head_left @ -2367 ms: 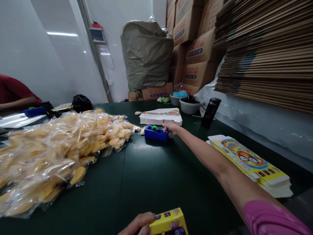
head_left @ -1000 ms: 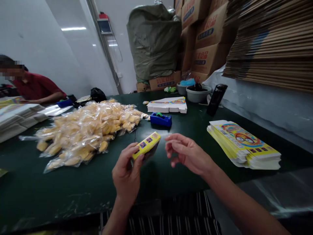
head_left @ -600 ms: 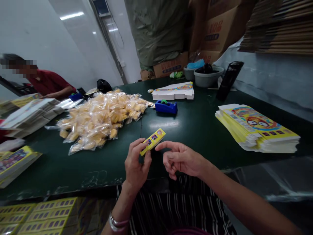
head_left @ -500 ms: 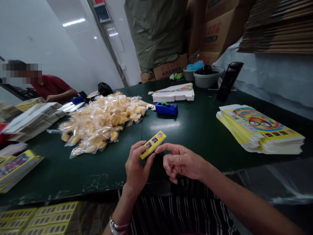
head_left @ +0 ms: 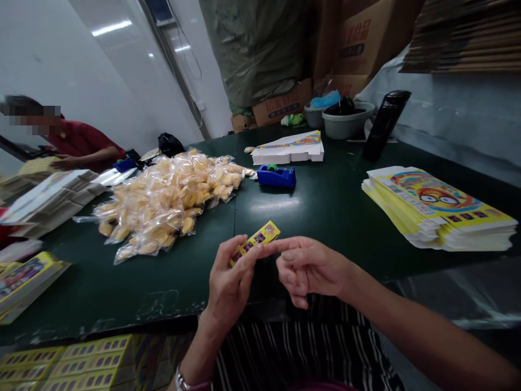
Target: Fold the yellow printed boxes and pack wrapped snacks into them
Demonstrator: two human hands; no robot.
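A small yellow printed carton [head_left: 266,232] is gripped in my left hand [head_left: 230,282], held tilted above the dark green table. The thumb and fingers of that hand cover its lower end. My right hand [head_left: 311,266] is empty, with the index finger stretched out to the carton's side edge by the left thumb and the other fingers loosely curled. Whether that fingertip presses on the carton or on the thumb is hard to see. Beyond the hands stands a blue tape dispenser [head_left: 277,177] with a green core. Clear packets of pale yellow pieces [head_left: 171,195] lie heaped to the left.
Flat yellow cartons [head_left: 443,212] are stacked at the right, white ones [head_left: 288,155] at the back. A black upright object [head_left: 386,125] stands near grey basins [head_left: 345,125]. Filled yellow boxes [head_left: 89,358] sit below the table edge. A co-worker in red [head_left: 85,141] sits far left.
My left thumb has moved up over the carton's near face, and the carton has turned slightly. My right index finger has come closer along its side. The view has shifted slightly.
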